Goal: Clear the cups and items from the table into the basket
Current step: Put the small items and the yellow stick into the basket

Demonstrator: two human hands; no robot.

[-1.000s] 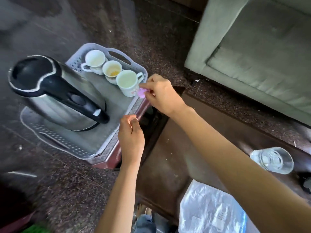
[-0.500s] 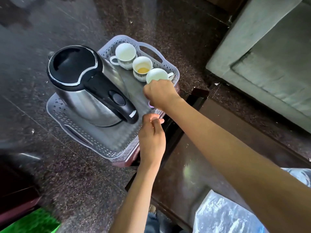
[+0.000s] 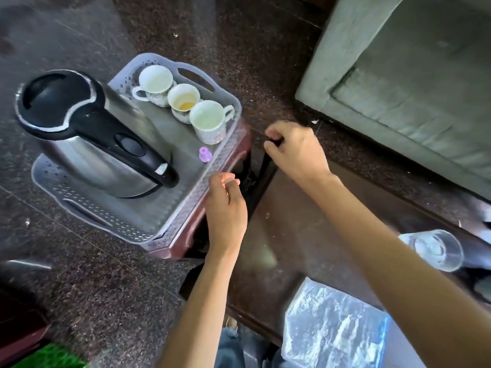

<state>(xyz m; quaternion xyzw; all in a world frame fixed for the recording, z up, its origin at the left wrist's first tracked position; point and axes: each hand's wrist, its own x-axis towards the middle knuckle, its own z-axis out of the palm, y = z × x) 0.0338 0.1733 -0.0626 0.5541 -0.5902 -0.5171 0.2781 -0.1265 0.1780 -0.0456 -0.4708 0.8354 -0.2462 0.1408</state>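
A: Where is the basket, and which way does it run?

B: The grey perforated basket (image 3: 170, 211) sits on a reddish stool (image 3: 186, 243) at about ten o'clock from the hands. Its long axis runs from seven o'clock to one o'clock, with a slot handle at each end.

A: What is inside it?

B: A steel kettle (image 3: 87, 134) with a black lid fills the seven o'clock half, its handle pointing toward four o'clock. Three white cups (image 3: 183, 103) stand in a row at the one o'clock end, and the middle one holds a little amber liquid. A small purple item (image 3: 205, 154) lies just beside the nearest cup.

A: And the hands?

B: The left hand (image 3: 225, 205) is loosely curled and empty, beside the basket's near rim. The right hand (image 3: 295, 150) is curled over the dark tabletop (image 3: 292, 235) corner; whether it grips anything I cannot tell, as it is blurred.

A: Anything else?

B: A clear glass (image 3: 435, 249) stands on the tabletop at four o'clock, and a plastic-wrapped packet (image 3: 334, 325) is cut off by the lower edge
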